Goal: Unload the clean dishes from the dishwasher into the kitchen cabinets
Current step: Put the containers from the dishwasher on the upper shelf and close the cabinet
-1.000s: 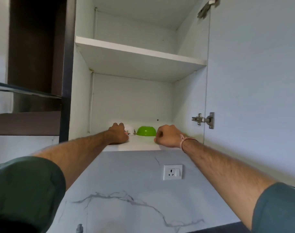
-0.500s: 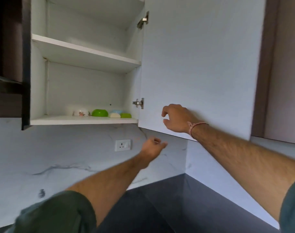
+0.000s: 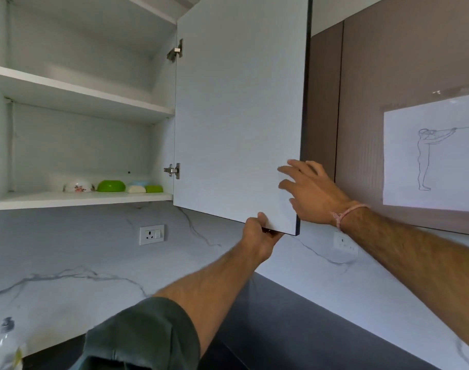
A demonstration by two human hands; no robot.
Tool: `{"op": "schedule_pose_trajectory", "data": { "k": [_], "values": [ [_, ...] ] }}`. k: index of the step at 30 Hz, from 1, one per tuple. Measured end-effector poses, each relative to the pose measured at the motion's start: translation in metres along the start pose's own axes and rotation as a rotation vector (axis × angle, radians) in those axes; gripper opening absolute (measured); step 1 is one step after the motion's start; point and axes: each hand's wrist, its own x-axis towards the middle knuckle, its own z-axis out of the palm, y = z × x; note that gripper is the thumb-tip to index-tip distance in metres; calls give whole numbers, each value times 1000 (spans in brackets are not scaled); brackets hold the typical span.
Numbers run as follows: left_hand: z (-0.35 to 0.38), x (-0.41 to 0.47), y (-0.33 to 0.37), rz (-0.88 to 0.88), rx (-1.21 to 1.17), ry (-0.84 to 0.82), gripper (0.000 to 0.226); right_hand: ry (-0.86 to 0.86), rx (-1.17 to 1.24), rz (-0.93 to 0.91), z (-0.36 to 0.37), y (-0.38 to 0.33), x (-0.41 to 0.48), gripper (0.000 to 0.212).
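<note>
Two hands meet at the free lower corner of the open cabinet door: the left hand pinches its bottom edge, while the right hand, spread and empty, apparently touches the side edge, probably to guide the swing. Clean dishes, including a floral bowl and a green bowl, sit inverted on the lower shelf, within easy reach.

Bowls sit on the cabinet's bottom shelf, left of the door.

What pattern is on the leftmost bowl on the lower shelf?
The leftmost bowl is white with pink flowers; head view.
</note>
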Motion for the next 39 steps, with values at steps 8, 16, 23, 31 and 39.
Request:
{"op": "schedule_pose_trajectory", "data": {
  "k": [8, 16, 23, 31, 39],
  "values": [
    [-56, -76, 54, 181, 1, 2, 28, 391, 175, -209, -52, -90, 33, 37],
    [-141, -152, 154, 313, 81, 161, 32, 673, 474, -358, -111, -236, 115, 40],
    [-215, -194, 230, 477, -93, 243, 46, 521, 689, -319, -125, -346, 183, 88],
    [-272, -177, 286, 608, 71, 227, 101, 442, 665, -296, -115, -420, 260, 102],
    [-320, -125, 358, 654, 218, 452, 87, 325, 638, -307, -98, -479, 336, 108]
  ]
}}
